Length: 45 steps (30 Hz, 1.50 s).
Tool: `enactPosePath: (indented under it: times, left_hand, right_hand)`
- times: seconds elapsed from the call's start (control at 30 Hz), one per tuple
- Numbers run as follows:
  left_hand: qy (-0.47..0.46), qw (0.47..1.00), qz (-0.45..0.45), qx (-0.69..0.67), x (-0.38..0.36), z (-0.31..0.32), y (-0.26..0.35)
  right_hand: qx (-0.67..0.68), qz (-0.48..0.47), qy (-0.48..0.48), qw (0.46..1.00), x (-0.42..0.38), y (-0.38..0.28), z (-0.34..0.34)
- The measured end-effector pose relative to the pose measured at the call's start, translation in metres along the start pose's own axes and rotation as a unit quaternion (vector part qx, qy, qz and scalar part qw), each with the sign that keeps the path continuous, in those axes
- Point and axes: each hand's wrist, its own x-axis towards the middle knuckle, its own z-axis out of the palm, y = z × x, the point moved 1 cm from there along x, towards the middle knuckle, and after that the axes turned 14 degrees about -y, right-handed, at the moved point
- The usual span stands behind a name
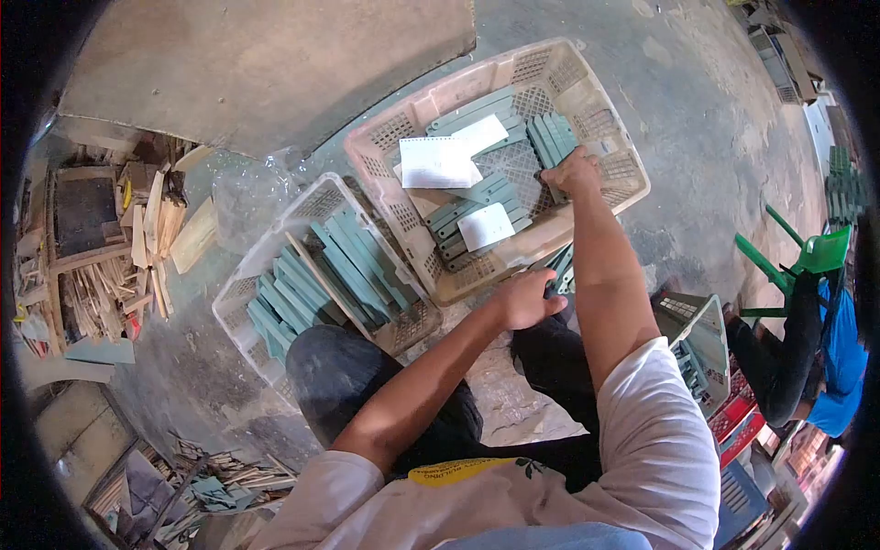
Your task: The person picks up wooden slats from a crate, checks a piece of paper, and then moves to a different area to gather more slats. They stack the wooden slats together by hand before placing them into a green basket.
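My right hand (576,174) reaches into the large pale crate (440,286), its fingers closed round the near end of a stack of green-grey strips (553,139). More strips (481,203) lie in that crate, with white paper sheets (435,163) and a smaller white sheet (486,226) on top. My left hand (529,300) is over my knee, just outside the crate's near edge, fingers apart, near some strips (565,268) partly hidden by my right arm.
A second crate (240,341) of upright green-grey strips stands by my left knee. Scrap wood (160,220) lies at the far left. A metal sheet (275,64) is ahead. At the right are a tilted crate (701,321), a green chair (823,252) and a person in blue (836,367).
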Motion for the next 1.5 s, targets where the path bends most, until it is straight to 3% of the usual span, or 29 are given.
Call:
enactPosePath:
  times: [0.07,0.1,0.13,0.2,0.23,0.33,0.37,0.4,0.47,0.5,0.57,0.6,0.67,0.7,0.77,0.8,0.97,1.03,1.1,1.17,1.23,1.33,1.43,1.47,1.5]
  left_hand:
    - [-0.025,0.999,0.001,-0.025,-0.006,-0.012,0.013]
    - [-0.103,0.99,0.015,-0.1,-0.01,-0.024,0.022]
    - [-0.18,0.968,0.03,-0.173,-0.011,-0.035,0.029]
    - [-0.195,0.948,0.063,-0.245,-0.014,-0.053,0.035]
    - [-0.209,0.921,0.087,-0.316,-0.016,-0.059,0.035]
    - [-0.111,0.851,0.126,-0.497,-0.012,-0.074,0.032]
    - [-0.052,0.824,0.142,-0.546,-0.012,-0.078,0.035]
    - [-0.051,0.819,0.15,-0.551,-0.011,-0.078,0.042]
    - [0.028,0.744,0.221,-0.63,-0.008,-0.071,0.057]
    - [0.026,0.742,0.22,-0.633,-0.003,-0.064,0.059]
    - [0.064,0.668,0.274,-0.689,0.007,-0.049,0.06]
    - [0.083,0.676,0.271,-0.68,0.003,-0.046,0.06]
    - [0.065,0.666,0.265,-0.695,-0.005,-0.048,0.056]
    - [0.049,0.652,0.261,-0.71,-0.009,-0.05,0.055]
    - [0.065,0.668,0.237,-0.702,-0.014,-0.05,0.052]
    - [0.066,0.678,0.256,-0.685,-0.013,-0.052,0.051]
    - [0.059,0.74,0.239,-0.626,-0.017,-0.061,0.047]
    - [0.059,0.746,0.216,-0.628,-0.015,-0.06,0.038]
    - [0.085,0.79,0.201,-0.573,-0.016,-0.061,0.036]
    - [0.079,0.796,0.194,-0.568,-0.015,-0.058,0.038]
    - [0.045,0.77,0.194,-0.606,-0.019,-0.057,0.045]
    - [0.0,0.766,0.208,-0.609,-0.019,-0.055,0.045]
    - [-0.03,0.768,0.212,-0.604,-0.017,-0.05,0.041]
    - [-0.039,0.75,0.226,-0.62,-0.014,-0.048,0.036]
    - [-0.048,0.732,0.239,-0.636,-0.011,-0.046,0.032]
  right_hand:
    - [-0.041,-0.039,0.046,0.997,0.012,0.005,-0.008]
    - [-0.044,-0.036,0.05,0.997,0.008,0.004,-0.022]
    - [-0.072,-0.068,-0.008,0.995,0.004,0.003,-0.038]
    - [-0.057,-0.145,-0.112,0.981,-0.005,0.007,-0.06]
    - [-0.063,-0.14,-0.108,0.982,-0.011,0.015,-0.069]
    - [0.191,-0.131,-0.371,0.899,-0.087,0.027,-0.096]
    - [0.166,-0.17,-0.333,0.913,-0.106,0.035,-0.097]
    - [0.139,-0.208,-0.297,0.922,-0.128,0.042,-0.095]
    - [0.101,-0.233,-0.281,0.925,-0.216,0.024,-0.097]
    - [0.1,-0.229,-0.283,0.926,-0.231,0.029,-0.081]
    - [-0.063,-0.258,-0.096,0.959,-0.247,0.043,-0.056]
    - [-0.058,-0.256,-0.095,0.96,-0.245,0.053,-0.049]
    - [0.069,-0.357,-0.066,0.929,-0.242,0.067,-0.041]
    - [0.073,-0.358,-0.067,0.928,-0.242,0.068,-0.039]
    - [0.236,-0.32,-0.137,0.907,-0.245,0.07,-0.036]
    - [0.22,-0.352,-0.076,0.907,-0.248,0.069,-0.031]
    - [0.256,-0.377,-0.054,0.888,-0.246,0.076,-0.024]
    - [0.326,-0.374,-0.183,0.849,-0.245,0.079,-0.03]
    - [0.367,-0.348,-0.201,0.839,-0.237,0.088,-0.021]
    - [0.456,-0.317,-0.202,0.807,-0.236,0.092,-0.015]
    - [0.456,-0.314,-0.187,0.811,-0.244,0.095,-0.019]
    - [0.336,-0.336,-0.085,0.876,-0.261,0.093,-0.03]
    - [0.323,-0.307,-0.137,0.885,-0.259,0.097,-0.03]
    - [0.327,-0.304,-0.138,0.884,-0.261,0.096,-0.031]
    - [0.407,-0.336,-0.169,0.832,-0.264,0.094,-0.033]
